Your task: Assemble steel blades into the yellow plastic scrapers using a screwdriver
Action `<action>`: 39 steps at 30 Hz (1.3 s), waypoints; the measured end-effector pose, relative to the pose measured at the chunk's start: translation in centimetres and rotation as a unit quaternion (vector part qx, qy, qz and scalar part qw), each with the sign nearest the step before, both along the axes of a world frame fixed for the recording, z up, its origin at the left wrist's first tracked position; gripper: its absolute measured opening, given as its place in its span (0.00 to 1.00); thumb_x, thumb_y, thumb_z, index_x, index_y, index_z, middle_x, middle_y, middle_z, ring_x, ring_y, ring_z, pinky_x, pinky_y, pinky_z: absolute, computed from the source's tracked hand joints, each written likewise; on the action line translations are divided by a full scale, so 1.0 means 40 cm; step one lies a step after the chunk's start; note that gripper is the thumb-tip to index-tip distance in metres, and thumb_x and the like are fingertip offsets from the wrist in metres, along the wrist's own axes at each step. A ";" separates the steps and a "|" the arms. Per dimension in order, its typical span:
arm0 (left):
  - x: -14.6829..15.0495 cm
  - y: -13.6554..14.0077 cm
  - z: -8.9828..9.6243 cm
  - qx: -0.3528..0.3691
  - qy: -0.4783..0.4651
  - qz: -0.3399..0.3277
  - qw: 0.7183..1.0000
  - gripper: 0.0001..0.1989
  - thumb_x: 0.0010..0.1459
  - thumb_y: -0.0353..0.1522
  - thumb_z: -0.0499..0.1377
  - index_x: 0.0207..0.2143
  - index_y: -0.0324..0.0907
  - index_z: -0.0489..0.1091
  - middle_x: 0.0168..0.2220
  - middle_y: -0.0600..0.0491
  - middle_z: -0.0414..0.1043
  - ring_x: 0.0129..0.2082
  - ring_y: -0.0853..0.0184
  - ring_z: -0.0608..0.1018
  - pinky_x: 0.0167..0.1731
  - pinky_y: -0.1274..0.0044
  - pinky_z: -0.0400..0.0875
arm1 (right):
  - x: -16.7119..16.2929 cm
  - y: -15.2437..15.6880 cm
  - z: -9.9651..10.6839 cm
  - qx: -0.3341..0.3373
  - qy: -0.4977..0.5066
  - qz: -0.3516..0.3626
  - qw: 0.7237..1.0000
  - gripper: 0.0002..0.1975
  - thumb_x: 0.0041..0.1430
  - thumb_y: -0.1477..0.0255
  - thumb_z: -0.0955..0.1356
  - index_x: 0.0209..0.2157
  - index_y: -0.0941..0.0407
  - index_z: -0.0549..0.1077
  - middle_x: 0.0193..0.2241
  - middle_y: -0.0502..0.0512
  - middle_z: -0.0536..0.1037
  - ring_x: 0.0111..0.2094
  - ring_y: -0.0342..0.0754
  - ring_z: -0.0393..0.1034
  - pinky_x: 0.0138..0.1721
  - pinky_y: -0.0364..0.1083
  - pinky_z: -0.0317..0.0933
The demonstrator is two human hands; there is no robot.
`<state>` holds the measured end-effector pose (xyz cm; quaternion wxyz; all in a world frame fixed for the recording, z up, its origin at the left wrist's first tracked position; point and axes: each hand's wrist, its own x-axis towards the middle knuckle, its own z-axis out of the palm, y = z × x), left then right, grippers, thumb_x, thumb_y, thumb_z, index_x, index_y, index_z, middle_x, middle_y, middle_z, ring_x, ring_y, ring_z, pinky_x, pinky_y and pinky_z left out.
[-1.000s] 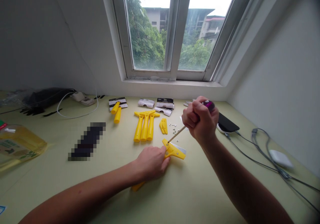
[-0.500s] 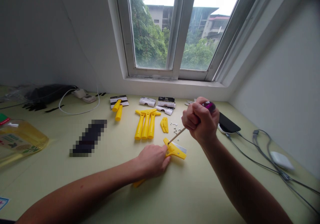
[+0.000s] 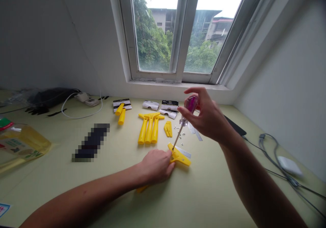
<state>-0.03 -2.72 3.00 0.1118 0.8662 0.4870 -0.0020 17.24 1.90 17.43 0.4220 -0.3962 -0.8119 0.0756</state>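
Observation:
My left hand [image 3: 158, 165] is wrapped round the handle of a yellow scraper [image 3: 181, 159], pressing it to the table. The scraper's wide head points right, with a metal blade [image 3: 185, 151] along its far edge and a screw near its right end. In my right hand [image 3: 203, 114] is a screwdriver [image 3: 191, 105] with a clear purple handle, held between thumb and fingers, the index finger raised. Its shaft slants down to the left, the tip on the scraper head beside my left fingers. Small screws [image 3: 179, 133] and yellow blade-holder plates [image 3: 168, 129] lie just beyond.
Several yellow scraper handles [image 3: 148, 129] lie further back, near two yellow pieces [image 3: 121, 114] and printed cards [image 3: 150, 105]. Loose blades [image 3: 196, 133] sit beneath my right hand. Cables [image 3: 275, 160] and a white case [image 3: 289, 166] are right; an oil bottle [image 3: 22, 143] is left.
My right hand has loosened from a fist round the screwdriver handle to a finger-and-thumb hold, and the screwdriver stands more upright. My left hand still holds the scraper in place.

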 end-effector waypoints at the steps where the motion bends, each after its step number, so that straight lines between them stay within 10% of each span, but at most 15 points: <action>1: 0.000 0.001 -0.001 0.000 -0.001 0.000 1.000 0.20 0.62 0.44 0.42 0.37 0.42 0.66 0.32 0.45 0.75 0.31 0.56 0.78 0.29 0.69 0.70 | 0.008 0.000 0.011 0.003 -0.037 0.000 0.999 0.19 0.56 0.62 0.68 0.46 0.55 0.66 0.27 0.50 0.74 0.25 0.44 0.66 0.29 0.43 0.59; 8: -0.003 0.002 -0.005 0.000 -0.001 -0.004 1.000 0.21 0.62 0.45 0.41 0.37 0.42 0.67 0.33 0.45 0.75 0.31 0.56 0.77 0.30 0.68 0.70 | 0.035 0.025 0.079 0.053 -0.197 -0.123 0.971 0.17 0.56 0.57 0.67 0.24 0.56 0.71 0.14 0.51 0.66 0.20 0.46 0.62 0.25 0.45 0.47; 14: -0.003 0.002 -0.002 0.008 0.004 -0.006 1.000 0.20 0.62 0.45 0.42 0.38 0.41 0.66 0.32 0.45 0.75 0.30 0.56 0.77 0.29 0.69 0.70 | 0.018 0.017 0.159 -0.025 -0.311 0.126 0.942 0.08 0.58 0.69 0.64 0.34 0.52 0.75 0.31 0.50 0.77 0.29 0.44 0.67 0.29 0.43 0.53; 22: 0.000 0.000 0.002 0.005 0.004 -0.004 1.000 0.21 0.62 0.45 0.42 0.37 0.41 0.66 0.32 0.44 0.75 0.30 0.56 0.77 0.29 0.69 0.69 | -0.026 0.019 0.105 0.043 -0.326 -0.216 0.919 0.22 0.62 0.57 0.58 0.35 0.61 0.72 0.22 0.62 0.73 0.24 0.51 0.67 0.26 0.47 0.50; 28: -0.001 0.003 -0.004 0.007 0.000 -0.003 1.000 0.21 0.62 0.45 0.42 0.36 0.41 0.66 0.32 0.45 0.75 0.30 0.57 0.77 0.28 0.70 0.69 | -0.008 0.017 0.159 -0.062 -0.354 0.069 0.931 0.16 0.53 0.72 0.64 0.45 0.54 0.68 0.37 0.55 0.76 0.32 0.47 0.69 0.29 0.43 0.56; 35: -0.003 0.004 -0.007 0.012 -0.005 -0.002 1.000 0.20 0.62 0.45 0.42 0.36 0.42 0.66 0.31 0.46 0.75 0.30 0.57 0.77 0.28 0.71 0.68 | -0.028 0.051 0.097 0.023 -0.319 -0.163 0.933 0.21 0.62 0.65 0.59 0.52 0.62 0.64 0.28 0.63 0.76 0.28 0.54 0.70 0.29 0.48 0.57; 39: -0.004 0.004 -0.008 0.009 -0.008 0.000 1.000 0.20 0.62 0.45 0.42 0.35 0.42 0.66 0.31 0.46 0.75 0.29 0.57 0.77 0.28 0.71 0.68 | -0.015 0.056 0.118 0.015 -0.349 -0.045 0.936 0.28 0.57 0.72 0.63 0.60 0.55 0.56 0.31 0.58 0.76 0.27 0.50 0.69 0.28 0.47 0.58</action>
